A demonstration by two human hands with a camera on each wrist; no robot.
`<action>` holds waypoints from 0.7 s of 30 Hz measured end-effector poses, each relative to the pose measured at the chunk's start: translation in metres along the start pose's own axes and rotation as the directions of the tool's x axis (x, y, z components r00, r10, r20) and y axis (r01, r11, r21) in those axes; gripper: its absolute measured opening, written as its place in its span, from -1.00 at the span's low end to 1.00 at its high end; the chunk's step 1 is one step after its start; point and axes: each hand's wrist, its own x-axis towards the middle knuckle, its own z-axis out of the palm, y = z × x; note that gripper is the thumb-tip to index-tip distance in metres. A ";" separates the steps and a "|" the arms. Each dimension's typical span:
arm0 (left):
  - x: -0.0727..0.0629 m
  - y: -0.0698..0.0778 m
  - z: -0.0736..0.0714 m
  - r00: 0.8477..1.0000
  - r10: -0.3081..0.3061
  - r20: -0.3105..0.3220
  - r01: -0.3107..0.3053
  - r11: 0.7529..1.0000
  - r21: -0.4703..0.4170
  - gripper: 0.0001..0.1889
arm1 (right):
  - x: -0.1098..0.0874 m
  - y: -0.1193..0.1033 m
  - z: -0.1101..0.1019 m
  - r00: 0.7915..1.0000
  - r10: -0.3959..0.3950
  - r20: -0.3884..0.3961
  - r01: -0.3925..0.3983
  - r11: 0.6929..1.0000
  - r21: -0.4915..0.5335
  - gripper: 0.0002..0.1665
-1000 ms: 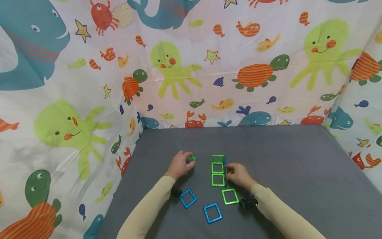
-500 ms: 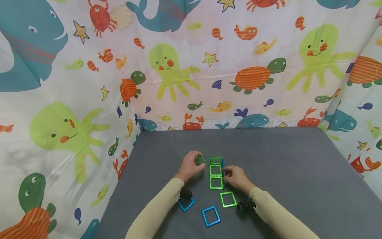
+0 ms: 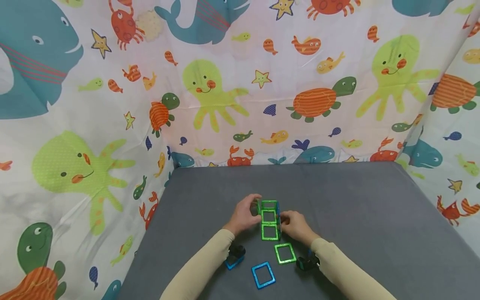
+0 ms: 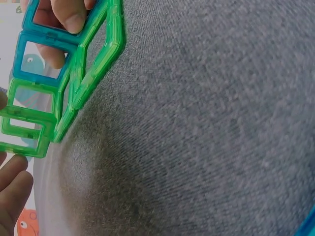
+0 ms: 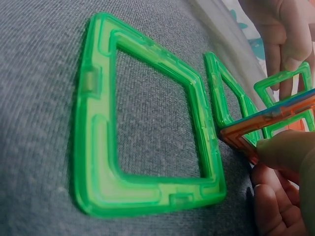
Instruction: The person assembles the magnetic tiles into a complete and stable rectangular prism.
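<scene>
Two green square magnetic tiles lie flat in a row on the grey surface. Along their right side stands a wall of blue magnetic tiles, and an upright green tile closes the far end. My left hand pinches another green tile, held upright at the left side of the far flat tile, close to the end tile. My right hand grips the blue wall from outside, thumb on top and fingers below in the right wrist view; its lower part looks orange there.
A loose green tile lies in front of the structure, near my right wrist. Nearer still is a blue tile. Another blue tile is partly covered by my left wrist camera. A printed sea-animal curtain surrounds the grey table.
My left hand has moved right, carrying the green tile from apart on the left to the structure's left side. My right hand keeps its hold on the blue wall.
</scene>
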 end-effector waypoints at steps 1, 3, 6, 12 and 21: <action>0.000 -0.001 0.001 1.000 0.002 0.003 -0.002 1.000 -0.004 -0.31 | 0.000 0.000 0.000 1.000 0.001 -0.002 -0.001 1.000 -0.003 -0.64; 0.000 -0.002 0.003 1.000 0.003 0.008 -0.003 1.000 -0.017 -0.29 | 0.000 0.000 0.000 1.000 -0.009 -0.007 0.009 1.000 -0.006 -0.64; 0.000 -0.003 0.004 1.000 0.005 0.008 -0.005 1.000 -0.026 -0.27 | 0.000 -0.001 0.000 1.000 -0.007 -0.008 0.007 1.000 0.003 -0.65; -0.002 -0.003 0.008 1.000 -0.013 0.016 0.013 1.000 -0.020 -0.25 | -0.001 -0.001 0.002 1.000 0.003 -0.015 -0.003 1.000 0.008 -0.68; -0.001 -0.001 0.010 0.999 -0.027 0.030 0.027 1.000 -0.009 -0.25 | -0.002 0.001 0.003 1.000 -0.006 -0.027 0.006 1.000 -0.003 -0.72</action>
